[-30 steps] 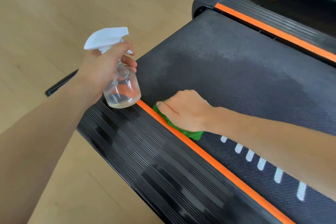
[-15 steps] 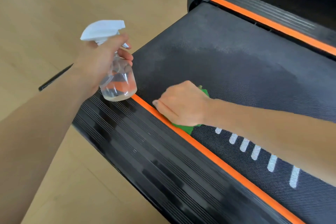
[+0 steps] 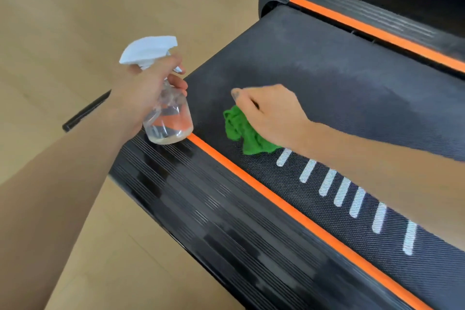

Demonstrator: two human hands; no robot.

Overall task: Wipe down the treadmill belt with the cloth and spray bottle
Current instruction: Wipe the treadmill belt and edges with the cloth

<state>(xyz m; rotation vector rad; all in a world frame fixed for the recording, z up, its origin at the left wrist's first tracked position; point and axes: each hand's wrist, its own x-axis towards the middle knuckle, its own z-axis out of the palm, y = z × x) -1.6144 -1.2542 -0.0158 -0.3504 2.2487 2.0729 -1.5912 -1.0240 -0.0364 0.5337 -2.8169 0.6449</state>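
While left grip [image 3: 141, 98] holds spray bottle [image 3: 167, 118] over side rail [image 3: 226, 209] | right grip [image 3: 269, 113] clutches cloth [image 3: 241, 133] mid-belt [image 3: 339, 83]

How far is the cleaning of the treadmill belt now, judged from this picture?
Done: a darker, damp-looking patch shows on the treadmill belt beyond the hands, so some spraying seems finished. In hand: the right hand presses the green cloth on the belt near the orange stripe; the left hand holds the spray bottle. Left: the part with white marks looks dry, probably not yet wiped.
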